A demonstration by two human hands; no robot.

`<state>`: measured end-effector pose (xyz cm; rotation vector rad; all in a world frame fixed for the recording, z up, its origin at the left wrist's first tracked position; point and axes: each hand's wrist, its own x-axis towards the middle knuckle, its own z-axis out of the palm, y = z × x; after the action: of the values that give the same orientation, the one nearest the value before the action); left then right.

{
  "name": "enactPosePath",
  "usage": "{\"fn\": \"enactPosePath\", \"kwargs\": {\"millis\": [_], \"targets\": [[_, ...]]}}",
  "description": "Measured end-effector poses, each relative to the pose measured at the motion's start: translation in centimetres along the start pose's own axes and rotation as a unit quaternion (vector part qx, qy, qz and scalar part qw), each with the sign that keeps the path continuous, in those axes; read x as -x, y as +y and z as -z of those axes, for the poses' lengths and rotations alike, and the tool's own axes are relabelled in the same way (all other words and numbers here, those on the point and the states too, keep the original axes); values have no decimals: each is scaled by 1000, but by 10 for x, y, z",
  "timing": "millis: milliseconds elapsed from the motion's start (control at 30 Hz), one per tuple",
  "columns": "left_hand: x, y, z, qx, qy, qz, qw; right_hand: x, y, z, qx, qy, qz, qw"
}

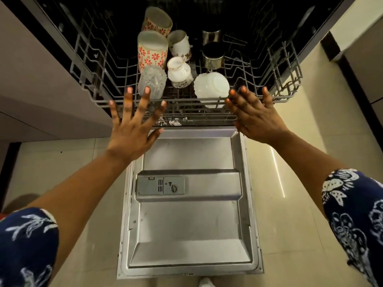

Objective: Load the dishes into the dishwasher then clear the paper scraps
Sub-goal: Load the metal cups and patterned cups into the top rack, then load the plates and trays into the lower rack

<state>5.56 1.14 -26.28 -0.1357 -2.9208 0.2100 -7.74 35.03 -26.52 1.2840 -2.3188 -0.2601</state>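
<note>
The grey wire upper rack (99, 101) of the dishwasher is pulled part way out above the open steel door (186, 224). In it stand two flower-patterned mugs (152, 52), two white cups (179, 72), a clear glass (152, 82), a white bowl (211, 84) and two steel tumblers (213, 55), all upside down or tilted. My left hand (132, 129) has its fingers spread straight at the rack's front rail. My right hand (255, 117) is held flat at the front rail beside the bowl. Neither hand holds anything.
A pale cabinet front (41, 90) stands to the left of the dishwasher and another dark-edged unit (362, 59) to the right. Glossy beige floor tiles (300, 204) lie around the lowered door. The detergent dispenser (160, 185) sits in the door's inner panel.
</note>
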Motion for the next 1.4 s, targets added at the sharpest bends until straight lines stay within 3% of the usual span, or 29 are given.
{"fn": "enactPosePath", "kwargs": {"millis": [400, 933, 1200, 1267, 1400], "targets": [[-25, -9, -8, -1, 12, 9, 1000, -23, 25, -22, 46, 49, 32, 997], [-115, -31, -8, -18, -56, 29, 998, -89, 97, -35, -27, -118, 50, 991], [-113, -33, -6, -5, -62, 14, 998, -89, 88, -24, -18, -123, 33, 992], [-103, -32, -3, 12, -50, 52, 997, -82, 80, -16, -9, -114, -9, 993], [-82, -21, -11, 56, -98, 178, 978, -42, 60, -17, -57, -111, -198, 972]]}}
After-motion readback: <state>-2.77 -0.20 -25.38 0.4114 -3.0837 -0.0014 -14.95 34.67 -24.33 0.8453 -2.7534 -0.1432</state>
